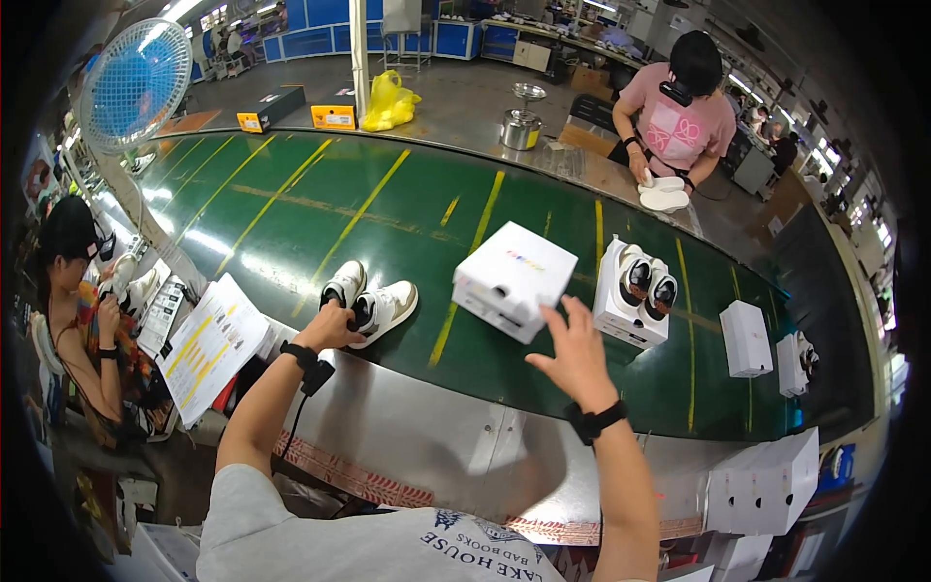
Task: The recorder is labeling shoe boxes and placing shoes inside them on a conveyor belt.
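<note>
a: what's the surface?
b: a long, glossy green worktop [427, 209] crossed by yellow stripes, with a silvery metal edge [456, 427] along the near side.
a: and the hands?
b: the left hand [335, 325] curls over the heel ends of a pair of white sneakers with dark linings [393, 303], standing on the green; i can't tell whether it's pinching them. the right hand [579, 357] is spread, fingertips at the near right corner of a lidded white cardboard box [514, 267]. touching or just beside, i can't say.
a: anything right of that?
b: a second white box [621, 328], bearing white-and-black sneakers [635, 274].
a: the room?
b: grey floor, blue cabinets [310, 44] far back, a round fan with a pale mesh guard [136, 85] at left. past the worktop's far edge, a crumpled yellow plastic bag [391, 103] and a shiny metal canister [521, 129]. a person in a pink t-shirt [684, 121] there holds plain white shoes [664, 194].
</note>
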Motion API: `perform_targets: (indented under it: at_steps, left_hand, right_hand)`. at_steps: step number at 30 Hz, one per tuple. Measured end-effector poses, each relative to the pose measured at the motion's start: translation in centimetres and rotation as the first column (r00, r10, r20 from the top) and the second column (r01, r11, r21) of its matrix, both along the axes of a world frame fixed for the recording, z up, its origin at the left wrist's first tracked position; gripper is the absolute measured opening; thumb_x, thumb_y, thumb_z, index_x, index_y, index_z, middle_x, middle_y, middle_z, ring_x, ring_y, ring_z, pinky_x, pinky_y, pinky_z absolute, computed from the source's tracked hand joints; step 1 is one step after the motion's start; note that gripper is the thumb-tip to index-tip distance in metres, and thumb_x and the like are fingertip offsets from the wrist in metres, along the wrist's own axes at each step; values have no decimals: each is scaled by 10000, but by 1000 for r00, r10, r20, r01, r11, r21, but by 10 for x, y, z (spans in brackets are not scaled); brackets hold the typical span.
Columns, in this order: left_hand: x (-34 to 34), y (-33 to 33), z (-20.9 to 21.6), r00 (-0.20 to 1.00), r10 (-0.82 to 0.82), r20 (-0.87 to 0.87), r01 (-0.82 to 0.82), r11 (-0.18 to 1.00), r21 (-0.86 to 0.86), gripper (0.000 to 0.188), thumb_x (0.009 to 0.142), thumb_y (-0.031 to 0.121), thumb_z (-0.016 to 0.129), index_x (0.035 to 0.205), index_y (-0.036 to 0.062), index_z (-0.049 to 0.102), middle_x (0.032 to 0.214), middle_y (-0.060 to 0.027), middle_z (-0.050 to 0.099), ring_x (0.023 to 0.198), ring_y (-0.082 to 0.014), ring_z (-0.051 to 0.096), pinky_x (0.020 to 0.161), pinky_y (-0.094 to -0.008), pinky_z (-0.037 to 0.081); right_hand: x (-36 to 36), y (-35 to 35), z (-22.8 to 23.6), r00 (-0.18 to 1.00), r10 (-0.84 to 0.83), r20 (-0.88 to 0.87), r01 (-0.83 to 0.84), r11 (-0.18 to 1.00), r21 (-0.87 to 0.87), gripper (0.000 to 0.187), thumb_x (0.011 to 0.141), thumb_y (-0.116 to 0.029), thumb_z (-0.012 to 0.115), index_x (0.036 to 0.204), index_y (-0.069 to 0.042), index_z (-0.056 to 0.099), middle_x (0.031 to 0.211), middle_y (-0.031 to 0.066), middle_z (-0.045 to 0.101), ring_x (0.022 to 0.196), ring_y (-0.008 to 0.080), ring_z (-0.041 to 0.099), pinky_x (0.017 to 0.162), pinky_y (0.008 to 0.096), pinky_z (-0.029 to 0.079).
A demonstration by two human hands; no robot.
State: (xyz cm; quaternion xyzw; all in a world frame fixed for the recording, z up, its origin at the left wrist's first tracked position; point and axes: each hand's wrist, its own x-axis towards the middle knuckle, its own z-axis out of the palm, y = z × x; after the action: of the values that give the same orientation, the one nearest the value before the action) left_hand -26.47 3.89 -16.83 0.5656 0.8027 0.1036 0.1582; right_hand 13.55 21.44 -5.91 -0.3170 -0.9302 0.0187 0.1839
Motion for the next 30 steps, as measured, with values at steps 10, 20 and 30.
perform_targets:
  at_steps: [10,20,30]
  left_hand:
    - [67,89,93,973,-66,222,-28,917,399,445,729,407,769,796,-8,624,796,-130,554,750,-260,541,672,-359,437]
    - [180,201,44,951,-150,-269,263,851,455,444,683,439,782,885,60,670,1031,-182,529,995,-355,519,822,-435,484]
    - [136,173,28,960,-245,-135,264,630,730,870,641,255,851,1340,35,382,1262,-214,446,1163,-409,445,969,-454,421]
  right_hand:
    - [51,-89,-157,997,-77,1,68,869,-490,632,788,-425,702,1284,-74,528,1265,224,495,1236,387,425,1049,486,338]
    - [41,-100,-161,983,-159,-89,112,914,-391,614,823,-466,641,1281,-68,543,1305,168,523,1315,286,389,1143,454,187]
    - [45,-97,-164,974,-190,-126,134,923,-360,586,799,-453,668,1241,-81,567,1252,150,546,1261,276,439,1125,471,214]
